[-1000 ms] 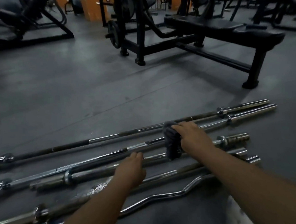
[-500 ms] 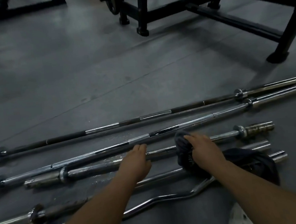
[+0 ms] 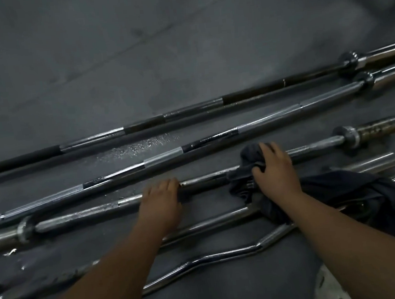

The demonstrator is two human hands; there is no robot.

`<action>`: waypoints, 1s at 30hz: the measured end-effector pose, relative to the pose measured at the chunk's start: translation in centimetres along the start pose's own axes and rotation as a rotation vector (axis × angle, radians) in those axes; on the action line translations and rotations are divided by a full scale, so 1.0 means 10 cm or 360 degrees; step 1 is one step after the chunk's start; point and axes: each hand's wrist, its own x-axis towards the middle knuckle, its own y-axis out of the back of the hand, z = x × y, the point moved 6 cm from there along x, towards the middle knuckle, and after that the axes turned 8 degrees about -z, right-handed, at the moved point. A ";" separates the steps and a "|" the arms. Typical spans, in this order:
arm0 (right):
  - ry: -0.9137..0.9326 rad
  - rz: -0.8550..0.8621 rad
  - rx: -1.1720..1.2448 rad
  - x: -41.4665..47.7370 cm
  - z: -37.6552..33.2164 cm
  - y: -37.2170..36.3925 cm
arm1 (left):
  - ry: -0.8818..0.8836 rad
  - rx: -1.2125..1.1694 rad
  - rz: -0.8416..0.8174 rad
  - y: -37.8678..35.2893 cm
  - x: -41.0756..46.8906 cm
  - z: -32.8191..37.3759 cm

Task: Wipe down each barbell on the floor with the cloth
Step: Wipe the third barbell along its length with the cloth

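Head view: right hand (image 3: 274, 170) clutches the dark cloth (image 3: 241, 175) around the middle barbell (image 3: 89, 214). Further left, the left hand (image 3: 159, 206) curls fingers over it.

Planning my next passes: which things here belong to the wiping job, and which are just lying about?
Job: cloth, gripped by right hand; third bar, held by left hand; far bar; second bar; fourth bar; curl bar.
Lying about: dark fabric heap over the near bars; wet patch.
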 end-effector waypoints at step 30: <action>0.0000 0.0177 -0.0192 0.01 -0.05 -0.28 | -0.0078 0.0052 0.0243 -0.13 0.35 -0.06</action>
